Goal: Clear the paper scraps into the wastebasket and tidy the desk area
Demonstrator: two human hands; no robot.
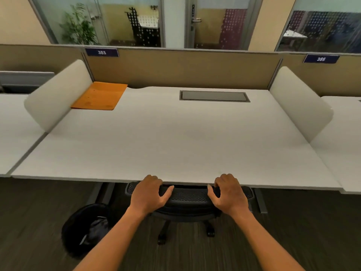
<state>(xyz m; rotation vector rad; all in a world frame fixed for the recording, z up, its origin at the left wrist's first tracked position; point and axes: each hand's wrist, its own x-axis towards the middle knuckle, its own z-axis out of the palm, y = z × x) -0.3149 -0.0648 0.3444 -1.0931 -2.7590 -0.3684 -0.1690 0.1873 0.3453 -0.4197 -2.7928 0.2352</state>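
Note:
A black office chair (187, 196) stands tucked under the front edge of the white desk (166, 143). My left hand (148, 192) and my right hand (228, 192) both rest on the top of its mesh backrest, fingers curled over it. A black wastebasket (88, 229) with a dark liner stands on the floor to the left of the chair, below the desk edge. An orange envelope (100, 95) lies flat at the desk's back left corner. I see no paper scraps on the desk.
A grey cable hatch (214, 96) is set into the desk at the back right. White rounded dividers (56, 94) (298, 102) flank the desk, a tan partition runs behind. Neighbouring desks lie on both sides. Dark carpet covers the floor.

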